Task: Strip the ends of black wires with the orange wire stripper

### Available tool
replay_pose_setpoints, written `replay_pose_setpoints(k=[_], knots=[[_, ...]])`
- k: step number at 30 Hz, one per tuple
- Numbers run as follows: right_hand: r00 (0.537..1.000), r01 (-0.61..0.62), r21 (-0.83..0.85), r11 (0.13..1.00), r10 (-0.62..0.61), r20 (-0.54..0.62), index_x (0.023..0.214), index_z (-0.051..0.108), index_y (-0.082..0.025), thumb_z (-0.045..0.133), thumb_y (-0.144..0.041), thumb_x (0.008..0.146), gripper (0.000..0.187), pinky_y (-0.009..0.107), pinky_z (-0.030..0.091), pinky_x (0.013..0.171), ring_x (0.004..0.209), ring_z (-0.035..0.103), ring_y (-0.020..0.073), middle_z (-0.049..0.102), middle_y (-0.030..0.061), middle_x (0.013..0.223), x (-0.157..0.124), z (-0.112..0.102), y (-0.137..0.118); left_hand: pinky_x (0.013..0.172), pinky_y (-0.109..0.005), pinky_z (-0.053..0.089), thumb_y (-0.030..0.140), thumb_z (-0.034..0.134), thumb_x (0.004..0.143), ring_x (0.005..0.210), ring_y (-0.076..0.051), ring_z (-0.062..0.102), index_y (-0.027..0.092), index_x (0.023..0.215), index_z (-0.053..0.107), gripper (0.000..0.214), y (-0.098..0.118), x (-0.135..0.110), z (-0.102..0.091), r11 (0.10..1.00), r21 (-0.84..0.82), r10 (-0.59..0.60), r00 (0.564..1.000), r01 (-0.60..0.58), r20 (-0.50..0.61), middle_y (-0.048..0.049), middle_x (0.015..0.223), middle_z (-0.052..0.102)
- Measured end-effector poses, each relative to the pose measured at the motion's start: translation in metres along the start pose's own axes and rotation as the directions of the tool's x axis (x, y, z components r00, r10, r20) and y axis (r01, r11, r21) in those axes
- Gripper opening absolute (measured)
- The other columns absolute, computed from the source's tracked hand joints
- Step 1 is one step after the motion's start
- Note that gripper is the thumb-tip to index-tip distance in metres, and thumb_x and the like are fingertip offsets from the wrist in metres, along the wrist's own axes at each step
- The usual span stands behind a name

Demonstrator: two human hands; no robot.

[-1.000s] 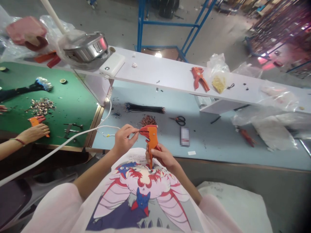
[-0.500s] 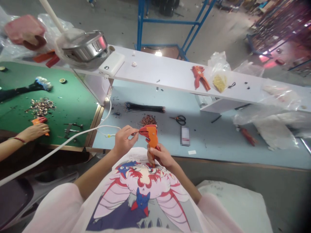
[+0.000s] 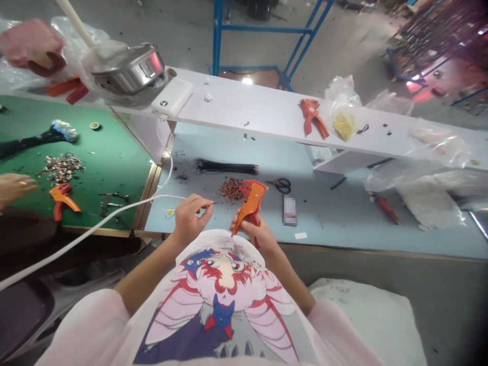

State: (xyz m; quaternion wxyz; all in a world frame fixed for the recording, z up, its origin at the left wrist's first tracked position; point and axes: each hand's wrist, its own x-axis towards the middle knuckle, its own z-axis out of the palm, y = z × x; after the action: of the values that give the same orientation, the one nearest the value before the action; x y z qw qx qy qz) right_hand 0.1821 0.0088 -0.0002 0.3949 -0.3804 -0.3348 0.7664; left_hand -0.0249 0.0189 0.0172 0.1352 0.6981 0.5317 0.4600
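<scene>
My right hand (image 3: 256, 230) is wrapped round the handles of an orange-and-red wire stripper (image 3: 251, 202), its jaws pointing up and away from me. To its left, my left hand (image 3: 192, 216) pinches a thin dark wire (image 3: 214, 203) whose end sticks out toward the tool, apart from the jaws. Just beyond the hands lies a heap of coppery scraps (image 3: 231, 188). A bundle of black wires (image 3: 226, 166) rests behind that heap on the light blue table (image 3: 320, 223).
Black-handled scissors (image 3: 282, 185) and a pixelated phone-like object (image 3: 290, 210) lie to the right. A shelf (image 3: 267, 112) crosses behind, bearing another orange stripper (image 3: 313, 118). At left, a co-worker's hand (image 3: 17, 188) is over a green table (image 3: 125, 185); a white cable (image 3: 95, 227) crosses there.
The stripper has moved right and up and tilted, away from my left hand, leaving the wire end free of its jaws. The co-worker has let go of an orange stripper on the green table.
</scene>
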Motion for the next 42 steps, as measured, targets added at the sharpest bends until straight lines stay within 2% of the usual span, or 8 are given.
replay_pose_setpoints(k=[3,8,16,23,29,33,37,42], knots=[[0.979,0.155,-0.182,0.971,-0.176,-0.107,0.092,0.051,-0.020,0.069,-0.029,0.070,0.030,0.032,0.049,0.066,0.074,0.057,0.0175,0.057,0.0028,0.081,0.007,0.010,-0.005,0.065,-0.025,0.046,0.015,0.059,0.078,0.067,-0.012,0.056,0.018,0.078,0.062,0.004,0.004,-0.001,0.004,0.988,0.046,0.149,0.989,-0.150,0.018,-0.0022,0.071,0.063],[0.935,0.286,-0.369,0.884,-0.343,-0.096,0.087,0.051,-0.020,0.063,-0.024,0.076,0.017,0.032,0.047,0.070,0.070,0.053,0.0156,0.054,0.0024,0.078,0.013,0.028,-0.011,0.065,-0.025,0.045,0.013,0.060,0.076,0.068,-0.013,0.057,0.019,0.080,0.060,0.008,0.008,-0.005,0.010,0.942,0.116,0.311,0.949,-0.316,0.057,-0.0020,0.072,0.064],[0.926,0.285,-0.506,0.814,-0.370,-0.073,0.084,0.051,-0.020,0.061,-0.026,0.076,0.014,0.030,0.046,0.068,0.068,0.051,0.0151,0.054,0.0023,0.077,0.014,0.027,-0.012,0.063,-0.023,0.042,0.014,0.058,0.078,0.067,-0.012,0.055,0.020,0.081,0.060,0.006,0.009,-0.010,0.008,0.931,0.111,0.334,0.934,-0.348,0.127,-0.0021,0.072,0.064],[0.874,0.313,-0.585,0.748,-0.467,-0.131,0.084,0.050,-0.020,0.059,-0.019,0.071,0.017,0.027,0.044,0.063,0.064,0.048,0.0128,0.052,0.0003,0.075,0.022,0.027,-0.003,0.057,-0.021,0.041,0.013,0.056,0.078,0.060,-0.010,0.054,0.019,0.074,0.059,0.008,0.012,-0.012,0.012,0.949,0.085,0.289,0.945,-0.303,0.151,0.0005,0.063,0.060],[0.639,0.358,-0.563,0.745,-0.635,-0.433,0.090,0.049,-0.020,0.063,-0.026,0.071,0.025,0.031,0.047,0.065,0.067,0.052,0.0143,0.053,0.0017,0.080,0.033,-0.022,-0.017,0.053,-0.021,0.040,0.014,0.059,0.076,0.053,-0.009,0.047,0.017,0.072,0.060,0.005,-0.004,-0.009,-0.017,0.997,0.067,0.048,0.998,-0.045,-0.041,0.0020,0.058,0.055],[0.753,0.373,-0.503,0.780,-0.571,-0.327,0.089,0.050,-0.020,0.063,-0.026,0.073,0.021,0.032,0.048,0.065,0.065,0.053,0.0148,0.053,0.0020,0.079,0.030,-0.031,-0.027,0.055,-0.021,0.041,0.014,0.060,0.076,0.056,-0.009,0.050,0.017,0.074,0.061,0.004,-0.005,-0.007,-0.022,1.000,0.002,0.020,0.999,-0.020,-0.029,0.0009,0.060,0.058],[0.882,0.344,-0.489,0.802,-0.455,-0.126,0.089,0.052,-0.021,0.060,-0.027,0.077,0.016,0.032,0.048,0.069,0.073,0.054,0.0170,0.056,0.0042,0.083,0.020,-0.002,-0.021,0.055,-0.021,0.042,0.014,0.058,0.077,0.055,-0.009,0.052,0.018,0.076,0.060,0.004,0.006,-0.005,-0.005,0.981,0.049,0.188,0.982,-0.187,-0.011,0.0011,0.059,0.059],[0.879,0.392,-0.614,0.685,-0.475,0.032,0.099,0.052,-0.020,0.056,-0.023,0.079,0.020,0.035,0.046,0.082,0.084,0.055,0.0188,0.057,0.0059,0.094,0.008,0.025,-0.021,0.056,-0.021,0.042,0.015,0.056,0.079,0.057,-0.010,0.055,0.019,0.075,0.059,0.006,0.012,-0.005,0.007,0.942,0.108,0.308,0.947,-0.317,0.088,0.0005,0.061,0.061]])
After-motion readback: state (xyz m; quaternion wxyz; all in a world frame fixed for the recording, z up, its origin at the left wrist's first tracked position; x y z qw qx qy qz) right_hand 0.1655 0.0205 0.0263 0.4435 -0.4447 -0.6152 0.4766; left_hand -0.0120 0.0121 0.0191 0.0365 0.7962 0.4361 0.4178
